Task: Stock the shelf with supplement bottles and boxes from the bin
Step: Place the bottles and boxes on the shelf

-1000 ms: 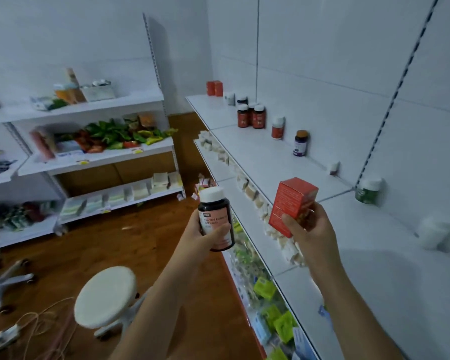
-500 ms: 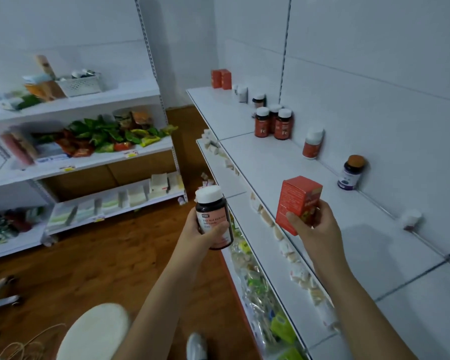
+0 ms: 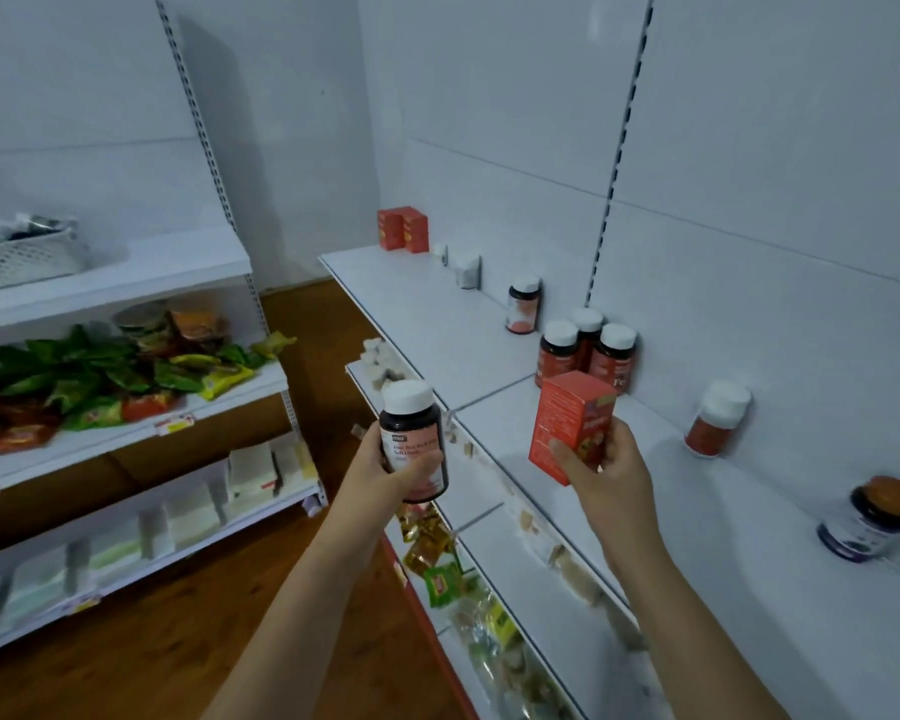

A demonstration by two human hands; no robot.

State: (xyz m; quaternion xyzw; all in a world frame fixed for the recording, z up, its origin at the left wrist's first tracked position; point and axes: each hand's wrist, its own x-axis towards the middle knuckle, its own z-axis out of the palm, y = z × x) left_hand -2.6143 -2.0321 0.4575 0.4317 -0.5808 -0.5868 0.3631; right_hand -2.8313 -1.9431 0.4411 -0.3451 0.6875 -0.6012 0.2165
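The supplement bottle (image 3: 413,441) is dark brown with a white cap and a pale pink label printed in dark letters. The box (image 3: 572,426) is orange-red with a small multicoloured picture on one face. The shelf (image 3: 437,314) is plain white. At its back edge stand three red-labelled bottles (image 3: 588,353) with white caps, and two red boxes (image 3: 402,229) at the far corner. The floor (image 3: 126,657) is brown wood grain.

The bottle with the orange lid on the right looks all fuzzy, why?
In the head view, the orange-lidded bottle sits at the wide-angle picture's edge, smeared by blur; the dark bottle in the left hand near the middle looks sharper.
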